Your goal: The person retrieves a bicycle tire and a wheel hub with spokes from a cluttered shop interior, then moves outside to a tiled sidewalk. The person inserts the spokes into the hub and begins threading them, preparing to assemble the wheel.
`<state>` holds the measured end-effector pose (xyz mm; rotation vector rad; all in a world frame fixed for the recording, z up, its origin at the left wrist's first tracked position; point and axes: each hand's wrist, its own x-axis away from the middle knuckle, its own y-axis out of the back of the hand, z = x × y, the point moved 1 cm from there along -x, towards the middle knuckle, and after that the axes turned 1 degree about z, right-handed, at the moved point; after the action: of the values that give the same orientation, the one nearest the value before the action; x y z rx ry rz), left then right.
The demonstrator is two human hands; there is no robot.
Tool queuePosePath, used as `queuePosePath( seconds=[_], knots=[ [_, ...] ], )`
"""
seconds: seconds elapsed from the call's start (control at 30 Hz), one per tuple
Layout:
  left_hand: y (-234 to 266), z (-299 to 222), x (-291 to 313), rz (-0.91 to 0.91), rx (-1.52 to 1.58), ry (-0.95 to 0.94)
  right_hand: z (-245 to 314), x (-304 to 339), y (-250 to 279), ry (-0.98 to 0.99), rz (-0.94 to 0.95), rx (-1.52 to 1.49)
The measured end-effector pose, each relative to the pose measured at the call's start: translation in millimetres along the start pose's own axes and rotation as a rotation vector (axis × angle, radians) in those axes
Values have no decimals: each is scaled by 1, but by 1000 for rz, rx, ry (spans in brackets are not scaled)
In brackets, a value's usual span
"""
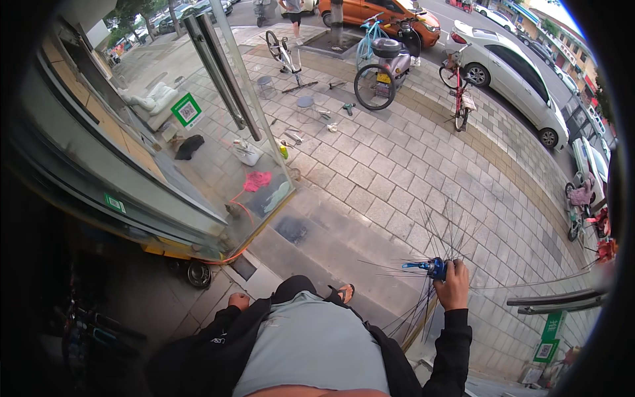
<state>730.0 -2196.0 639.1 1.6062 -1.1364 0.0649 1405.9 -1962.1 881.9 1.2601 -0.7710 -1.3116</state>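
Observation:
A blue bicycle hub with many thin loose spokes fanning out from it is gripped in my right hand, out over the steps on the right. A bright blue quick-release lever sticks out of the hub's left side. My left hand hangs low beside my body, its fingers curled in, with nothing seen in it. It is nearest to the doorway floor.
A glass door with a long metal handle stands open at left. Grey steps lead down to paving. Beyond are a stool, scattered tools, a loose wheel, a red bicycle, and a parked white car. Another door handle is at right.

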Motion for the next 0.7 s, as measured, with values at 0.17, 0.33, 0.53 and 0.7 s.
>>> queuePosePath(
  seconds=[0.17,0.33,0.53,0.7],
  knots=[
    [-22,-98,1,-141,166,-179,-19,-64,-15,117,-10,7],
    [-21,-128,-29,-57,55,-222,-13,-108,-15,145,-75,-25],
    [5,-141,-89,27,-78,-130,-4,-135,-11,111,-107,-3],
    [6,-142,-132,44,-39,-161,5,-146,-8,49,-47,47]
  ],
)
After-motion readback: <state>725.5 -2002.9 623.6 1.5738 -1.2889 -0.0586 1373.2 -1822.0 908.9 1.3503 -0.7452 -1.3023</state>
